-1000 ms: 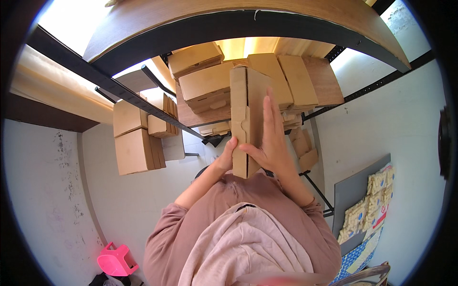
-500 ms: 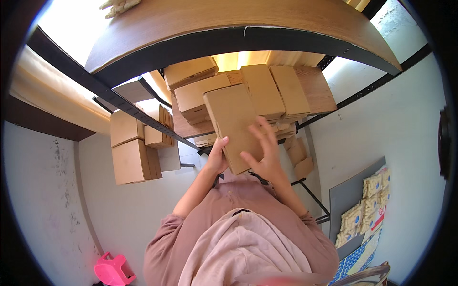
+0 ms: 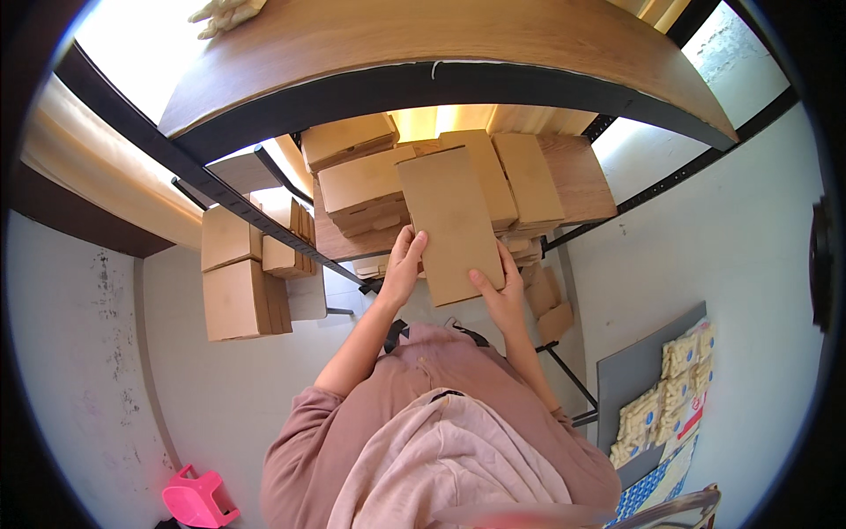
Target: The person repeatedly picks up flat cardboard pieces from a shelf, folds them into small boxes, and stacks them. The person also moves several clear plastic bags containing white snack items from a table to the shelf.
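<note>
Left hand (image 3: 403,269) and right hand (image 3: 504,301) grip a cardboard box (image 3: 451,222) mid-frame. Probably light and stiff; hold its long sides.

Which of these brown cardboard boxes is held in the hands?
The flat box gripped at opposite sides by the left hand and the right hand; neither hand touches the other boxes.

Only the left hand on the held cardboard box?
No, the left hand holds the cardboard box at its left edge, the right hand near its lower right corner.
</note>
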Available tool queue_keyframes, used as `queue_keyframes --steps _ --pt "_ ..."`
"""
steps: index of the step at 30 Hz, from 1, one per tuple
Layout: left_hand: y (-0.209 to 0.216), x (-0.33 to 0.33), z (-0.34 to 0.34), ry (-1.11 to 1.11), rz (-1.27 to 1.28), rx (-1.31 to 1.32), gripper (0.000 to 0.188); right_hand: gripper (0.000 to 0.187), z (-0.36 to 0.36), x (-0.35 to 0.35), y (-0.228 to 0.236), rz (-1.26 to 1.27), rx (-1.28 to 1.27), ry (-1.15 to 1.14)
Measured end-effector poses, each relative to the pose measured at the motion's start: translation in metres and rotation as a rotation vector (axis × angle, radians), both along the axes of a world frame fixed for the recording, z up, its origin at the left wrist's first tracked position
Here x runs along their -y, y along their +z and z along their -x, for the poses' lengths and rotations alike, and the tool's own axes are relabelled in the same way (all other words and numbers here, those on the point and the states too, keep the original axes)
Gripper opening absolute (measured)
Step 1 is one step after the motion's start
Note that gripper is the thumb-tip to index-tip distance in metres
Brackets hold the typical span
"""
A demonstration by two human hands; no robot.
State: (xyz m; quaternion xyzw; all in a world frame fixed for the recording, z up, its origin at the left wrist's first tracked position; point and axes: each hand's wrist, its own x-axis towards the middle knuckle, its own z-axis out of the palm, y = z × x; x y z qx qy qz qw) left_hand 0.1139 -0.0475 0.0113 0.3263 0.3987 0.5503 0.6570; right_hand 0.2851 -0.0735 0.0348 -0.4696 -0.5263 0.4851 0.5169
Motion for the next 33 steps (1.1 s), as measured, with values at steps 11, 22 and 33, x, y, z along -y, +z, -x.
queue_keyframes --steps 11,22,33 --pt "0.011 -0.007 -0.020 -0.041 0.005 -0.121 0.044 0.051 -0.041 -0.034 -0.011 -0.159 0.247 -0.194" --pt "-0.017 -0.036 0.006 0.242 -0.173 -0.725 0.064 0.049 -0.117 -0.136 -0.035 -0.041 0.358 -0.683" --pt "-0.075 -0.068 0.110 0.809 -0.014 -1.025 0.069 0.030 -0.098 -0.117 -0.039 -0.361 0.594 -0.870"
